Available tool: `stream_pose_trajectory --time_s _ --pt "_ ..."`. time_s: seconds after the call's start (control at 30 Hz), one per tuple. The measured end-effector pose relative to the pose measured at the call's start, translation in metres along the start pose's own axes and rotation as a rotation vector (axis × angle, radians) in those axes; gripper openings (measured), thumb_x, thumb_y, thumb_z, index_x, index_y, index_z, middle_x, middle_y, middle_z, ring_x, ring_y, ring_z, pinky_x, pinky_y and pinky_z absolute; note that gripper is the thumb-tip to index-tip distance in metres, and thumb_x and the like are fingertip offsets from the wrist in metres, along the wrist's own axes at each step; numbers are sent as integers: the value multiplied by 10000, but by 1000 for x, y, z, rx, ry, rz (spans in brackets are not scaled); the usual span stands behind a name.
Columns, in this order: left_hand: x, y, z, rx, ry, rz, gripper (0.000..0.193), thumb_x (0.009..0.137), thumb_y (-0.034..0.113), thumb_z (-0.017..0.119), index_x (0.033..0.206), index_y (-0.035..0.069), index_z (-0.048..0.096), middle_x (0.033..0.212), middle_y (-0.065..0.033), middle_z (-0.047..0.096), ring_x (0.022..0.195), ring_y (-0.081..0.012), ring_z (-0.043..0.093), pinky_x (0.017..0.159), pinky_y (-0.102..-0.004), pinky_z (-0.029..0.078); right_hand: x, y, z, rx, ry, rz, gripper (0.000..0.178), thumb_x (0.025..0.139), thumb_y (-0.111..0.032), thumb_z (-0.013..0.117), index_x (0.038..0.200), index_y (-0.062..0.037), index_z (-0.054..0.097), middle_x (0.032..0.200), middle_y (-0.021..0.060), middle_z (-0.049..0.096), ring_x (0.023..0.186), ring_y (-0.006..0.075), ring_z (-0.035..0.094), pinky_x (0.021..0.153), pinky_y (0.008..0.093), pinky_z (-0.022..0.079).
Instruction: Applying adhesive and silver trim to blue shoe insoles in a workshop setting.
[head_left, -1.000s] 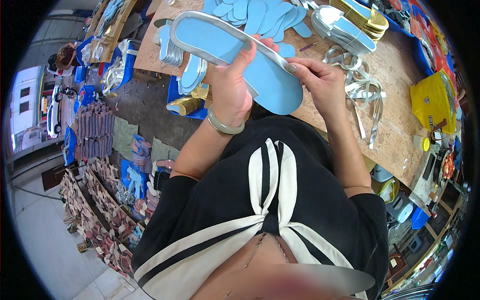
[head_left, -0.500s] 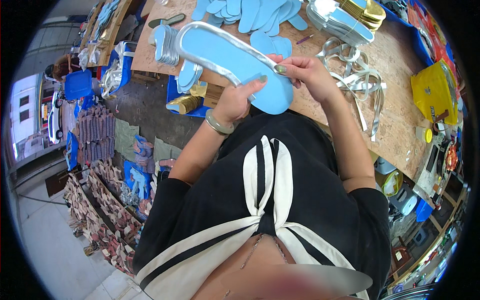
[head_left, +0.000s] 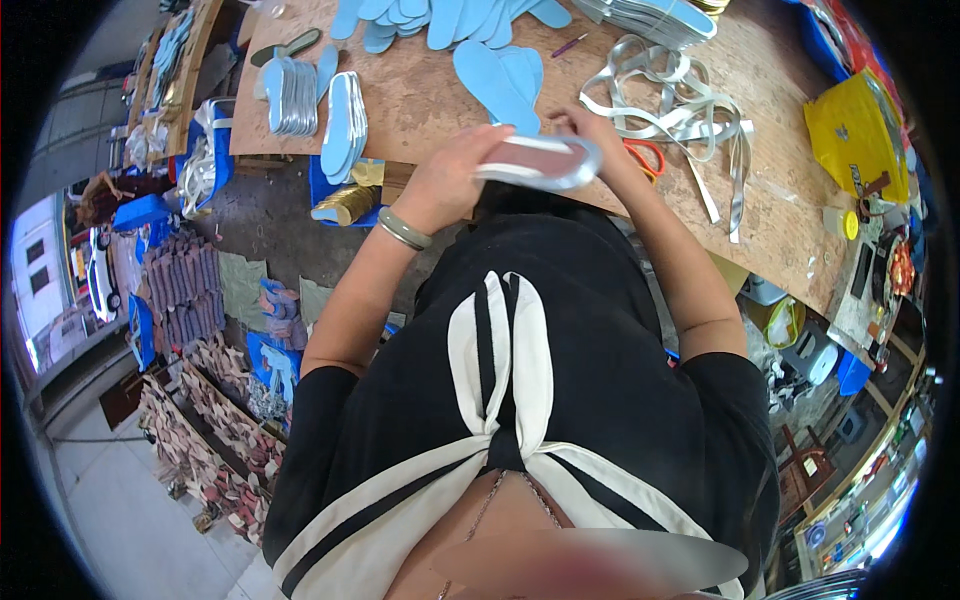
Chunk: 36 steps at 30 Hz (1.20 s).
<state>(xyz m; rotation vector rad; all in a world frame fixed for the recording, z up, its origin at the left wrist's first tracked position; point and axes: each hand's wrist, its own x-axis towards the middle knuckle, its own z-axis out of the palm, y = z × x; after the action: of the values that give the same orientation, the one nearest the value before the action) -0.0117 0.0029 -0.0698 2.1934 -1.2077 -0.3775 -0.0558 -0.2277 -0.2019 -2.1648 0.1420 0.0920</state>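
Wooden workbench (head_left: 430,95) carries pale blue insoles (head_left: 500,80) and silver strips (head_left: 680,110). Above its near edge, the left hand (head_left: 450,180) and right hand (head_left: 590,135) pinch a silver-edged insole (head_left: 540,162) between closed fingers.

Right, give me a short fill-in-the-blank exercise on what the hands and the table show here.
1. Both hands hold a silver-edged ____ at the table edge.
2. The left hand wears a ____ on its wrist.
3. Loose silver ____ lies tangled on the table beyond the right hand.
4. The scissors beside the right hand have ____ handles.

Missing words: insole; bangle; strip; orange
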Motion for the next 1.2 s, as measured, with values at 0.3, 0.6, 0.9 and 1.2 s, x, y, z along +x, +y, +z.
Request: stream_pose_trajectory --time_s 0.3,0.6,0.9,1.2 --pt "-4 5 5 -1760 324 -450 540 893 72 426 1404 46 252 1362 -244 361 1212 -364 459 1017 -475 389 -60 174 -29 -576 -82 162 497 754 -227 654 1198 -104 466 1059 169 596 997 350 580 840 449 476" --pt "-17 19 7 -1603 513 -451 498 904 38 395 1385 14 267 1271 -239 480 1196 -331 489 1015 -426 396 -71 145 -40 -277 -336 118 605 716 -102 636 1272 -101 396 848 139 629 802 299 640 726 394 499" --pt "-46 19 25 -649 635 -239 349 921 73 457 1254 -31 447 1263 -160 524 1183 -270 494 1002 -360 369 -115 1 -37 879 -397 194 974 673 -263 804 1438 -133 215 1049 26 450 838 119 510 734 259 446" --pt "-63 12 43 143 767 -110 556 660 25 694 1187 96 532 1144 -126 433 954 -256 547 794 -327 482 -84 -87 -1 318 -476 -45 801 692 -418 781 1288 -94 354 1114 200 560 1038 331 558 854 395 450"
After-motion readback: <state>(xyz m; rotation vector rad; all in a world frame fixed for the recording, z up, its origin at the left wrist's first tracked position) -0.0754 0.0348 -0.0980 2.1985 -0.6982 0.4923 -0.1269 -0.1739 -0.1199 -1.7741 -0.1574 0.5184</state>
